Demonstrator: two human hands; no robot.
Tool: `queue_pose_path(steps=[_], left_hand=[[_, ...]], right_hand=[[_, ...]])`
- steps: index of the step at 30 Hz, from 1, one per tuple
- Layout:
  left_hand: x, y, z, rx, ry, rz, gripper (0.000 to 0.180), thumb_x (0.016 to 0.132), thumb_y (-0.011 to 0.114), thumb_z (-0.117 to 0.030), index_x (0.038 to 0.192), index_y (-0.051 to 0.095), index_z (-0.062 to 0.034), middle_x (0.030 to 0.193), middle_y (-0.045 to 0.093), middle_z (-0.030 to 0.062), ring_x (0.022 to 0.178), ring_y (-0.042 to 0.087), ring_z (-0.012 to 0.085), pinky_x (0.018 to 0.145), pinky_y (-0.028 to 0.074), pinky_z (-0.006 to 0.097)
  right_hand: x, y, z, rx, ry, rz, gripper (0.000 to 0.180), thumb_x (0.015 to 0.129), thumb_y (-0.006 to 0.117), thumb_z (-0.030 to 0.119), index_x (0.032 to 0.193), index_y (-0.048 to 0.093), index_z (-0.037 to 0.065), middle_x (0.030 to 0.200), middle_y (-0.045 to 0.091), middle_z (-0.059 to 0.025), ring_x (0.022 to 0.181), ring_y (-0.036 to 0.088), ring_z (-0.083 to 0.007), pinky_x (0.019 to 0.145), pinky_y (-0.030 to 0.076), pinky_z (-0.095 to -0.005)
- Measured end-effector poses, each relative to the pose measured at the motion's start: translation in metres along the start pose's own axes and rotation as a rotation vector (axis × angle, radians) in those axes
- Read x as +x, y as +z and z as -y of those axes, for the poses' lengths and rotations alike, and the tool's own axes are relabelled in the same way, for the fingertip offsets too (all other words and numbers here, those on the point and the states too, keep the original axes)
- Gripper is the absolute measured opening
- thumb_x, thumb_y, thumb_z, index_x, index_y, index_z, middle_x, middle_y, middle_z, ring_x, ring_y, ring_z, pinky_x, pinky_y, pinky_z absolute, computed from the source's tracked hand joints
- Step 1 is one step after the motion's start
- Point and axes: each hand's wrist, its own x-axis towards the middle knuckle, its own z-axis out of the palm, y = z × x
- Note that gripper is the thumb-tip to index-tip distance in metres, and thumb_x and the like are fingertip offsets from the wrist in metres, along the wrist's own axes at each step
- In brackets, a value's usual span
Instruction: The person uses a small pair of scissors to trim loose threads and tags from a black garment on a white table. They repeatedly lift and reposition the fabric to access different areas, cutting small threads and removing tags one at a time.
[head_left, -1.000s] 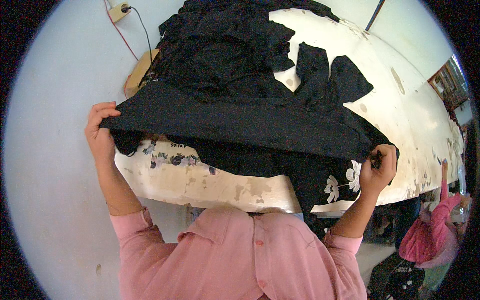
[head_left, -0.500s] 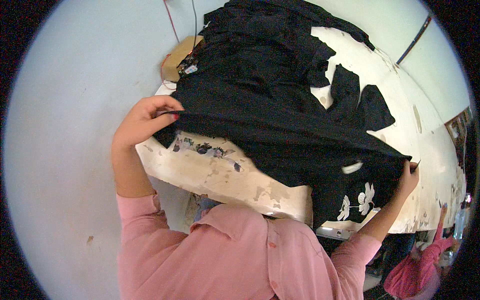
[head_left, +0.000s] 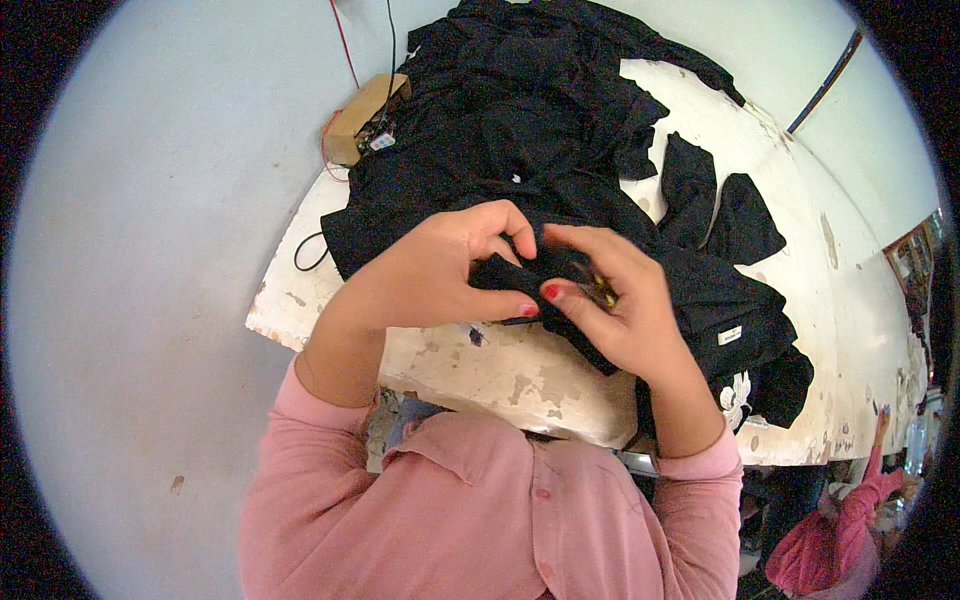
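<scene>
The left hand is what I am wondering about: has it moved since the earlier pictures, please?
Yes: the left hand has moved rightward, from left of the tan box to right of it, near the right hand.

Pale bluish wall [head_left: 170,250] at 9 o'clock, sm. brown mark [head_left: 177,485] nr 8. White tbl [head_left: 820,330], stained & worn, runs round to 3; from here, red cord [head_left: 344,40] & blk cord [head_left: 391,30] hang nr 11.

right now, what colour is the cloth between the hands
The cloth is black; head view.
</scene>
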Motion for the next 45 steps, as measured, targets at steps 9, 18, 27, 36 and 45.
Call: queue_pose_path(steps=[9, 18, 27, 36, 45], left_hand=[[-0.006, 0.005, 0.03, -0.437, -0.081, -0.229, 0.033, 0.077, 0.074, -0.005, 0.105, 0.057, -0.0032, 0.085, 0.061, -0.0022, 0.076, 0.055, 0.0019, 0.067, 0.044, 0.016], [-0.004, -0.013, 0.081, 0.355, 0.021, -0.436, 0.019, 0.079, 0.064, 0.0, 0.097, 0.059, 0.0002, 0.094, 0.062, 0.0118, 0.078, 0.063, 0.0177, 0.07, 0.05, 0.027], [0.036, 0.05, 0.012, -0.186, 0.202, -0.107, 0.047, 0.084, 0.07, -0.013, 0.124, 0.047, -0.0056, 0.12, 0.055, 0.0064, 0.11, 0.052, 0.0147, 0.092, 0.043, 0.029], [0.06, 0.052, 0.055, 0.54, 0.102, 0.041, 0.018, 0.075, 0.068, -0.008, 0.089, 0.06, -0.0004, 0.073, 0.056, 0.0117, 0.067, 0.058, 0.0192, 0.063, 0.048, 0.031], [0.048, 0.016, 0.045, -0.172, 0.07, -0.201, 0.014, 0.089, 0.057, 0.001, 0.1, 0.051, -0.0055, 0.093, 0.054, -0.0022, 0.085, 0.05, 0.0032, 0.076, 0.042, 0.019]], right_hand=[[-0.005, 0.004, -0.004, 0.371, 0.448, -0.026, 0.017, 0.089, 0.066, 0.017, 0.095, 0.063, 0.002, 0.08, 0.061, 0.0015, 0.074, 0.053, -0.0076, 0.067, 0.043, -0.0237], [-0.022, -0.029, 0.002, 0.625, 0.45, -0.806, 0.019, 0.09, 0.061, 0.013, 0.106, 0.058, 0.004, 0.089, 0.056, 0.0001, 0.074, 0.052, -0.0095, 0.066, 0.043, -0.0222], [-0.042, -0.03, -0.002, 0.302, 0.26, -0.499, 0.014, 0.091, 0.06, 0.01, 0.103, 0.057, 0.002, 0.094, 0.055, 0.0011, 0.085, 0.047, -0.0066, 0.076, 0.037, -0.0205], [-0.081, -0.076, -0.025, 0.524, 0.309, -0.983, 0.024, 0.091, 0.061, 0.014, 0.111, 0.058, 0.002, 0.107, 0.06, -0.0056, 0.095, 0.055, -0.017, 0.086, 0.042, -0.0279], [-0.108, -0.112, -0.028, 0.468, 0.229, -1.157, 0.027, 0.094, 0.059, 0.021, 0.114, 0.057, 0.003, 0.106, 0.064, -0.0087, 0.089, 0.062, -0.0166, 0.071, 0.049, -0.0247]])
